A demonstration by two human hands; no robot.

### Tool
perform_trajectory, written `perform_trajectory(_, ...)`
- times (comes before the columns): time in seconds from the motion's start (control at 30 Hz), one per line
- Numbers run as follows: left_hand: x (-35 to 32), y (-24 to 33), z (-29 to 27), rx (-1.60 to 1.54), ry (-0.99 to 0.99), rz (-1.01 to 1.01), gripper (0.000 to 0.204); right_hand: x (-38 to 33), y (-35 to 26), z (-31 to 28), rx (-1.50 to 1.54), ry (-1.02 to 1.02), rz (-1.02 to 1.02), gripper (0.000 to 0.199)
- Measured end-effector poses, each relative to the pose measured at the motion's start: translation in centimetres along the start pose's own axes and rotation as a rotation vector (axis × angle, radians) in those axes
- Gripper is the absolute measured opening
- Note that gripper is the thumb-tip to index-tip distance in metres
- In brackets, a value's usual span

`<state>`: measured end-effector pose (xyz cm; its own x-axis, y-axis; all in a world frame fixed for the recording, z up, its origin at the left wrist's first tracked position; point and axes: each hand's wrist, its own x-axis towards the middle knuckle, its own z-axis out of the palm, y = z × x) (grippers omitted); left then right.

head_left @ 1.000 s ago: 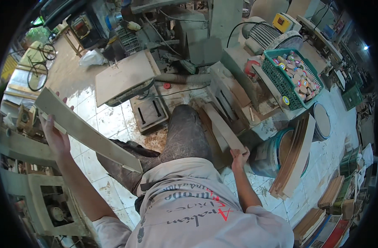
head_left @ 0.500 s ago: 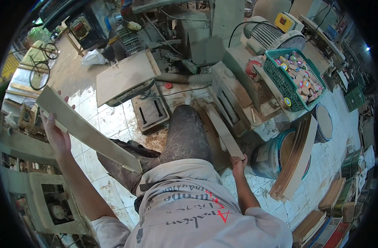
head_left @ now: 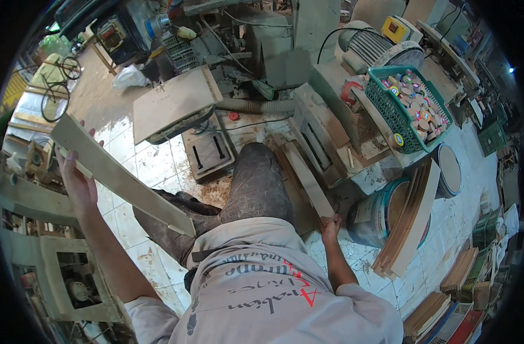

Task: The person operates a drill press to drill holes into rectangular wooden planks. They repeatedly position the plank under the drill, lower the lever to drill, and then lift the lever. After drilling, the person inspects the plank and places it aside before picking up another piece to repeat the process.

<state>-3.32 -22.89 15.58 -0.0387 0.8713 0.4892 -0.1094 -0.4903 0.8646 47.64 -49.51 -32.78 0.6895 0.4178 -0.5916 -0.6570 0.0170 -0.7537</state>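
Pale wood in both hands, far ends the weak point

Left hand: bent round the upper part of a long pale board, thumb at the near edge, fingertips showing past the far one. Board slants down over the left thigh, a small cleat near its low end. Whether that end bears on the leg, can't tell.

Right hand: closed on the near end of a narrow strip, which runs forward past the right knee toward the machine base. Grip tightness not readable.

Risks, my judgement: board held one-handed and high, so a slack thumb could let the low end swing or slide. Strip gripped only at its end; a hasty lift might knock its far end on the machine base. Too wide a swing rightward could upset the stack of curved boards lying across the bucket. Dusty tiles: footing possibly slick.
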Motion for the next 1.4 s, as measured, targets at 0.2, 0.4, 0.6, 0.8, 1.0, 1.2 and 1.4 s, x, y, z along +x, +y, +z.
perform_trajectory(0.2,0.2,-0.1,0.7,0.005,0.006,-0.004,0.064,2.6,1.8,-1.9,-0.026,-0.042,-0.02,0.058)
perform_trajectory(0.4,0.3,-0.4,-0.1,-0.007,-0.009,-0.007,0.064,3.8,3.2,-2.7,-0.316,0.041,-0.066,0.063)
perform_trajectory(0.6,0.3,-0.2,0.1,-0.031,-0.011,-0.031,0.066,7.0,3.9,-3.8,-0.873,-0.074,-0.082,0.063)
perform_trajectory(0.8,-0.4,0.6,-0.6,0.023,0.033,-0.031,0.066,12.9,7.3,-4.9,-1.446,-0.242,-0.518,0.084)
perform_trajectory(1.0,0.0,0.2,-0.8,0.057,0.064,-0.04,0.064,18.6,11.6,-5.7,-1.79,-0.142,-0.656,0.066)
perform_trajectory(1.2,0.6,-0.5,0.2,0.023,0.109,-0.099,0.064,24.1,15.4,-7.9,-1.965,-0.307,-1.078,0.031)
perform_trajectory(1.4,0.1,-0.4,0.5,0.07,0.095,-0.087,0.064,23.8,15.8,-7.7,-1.884,-0.363,-0.811,0.046)
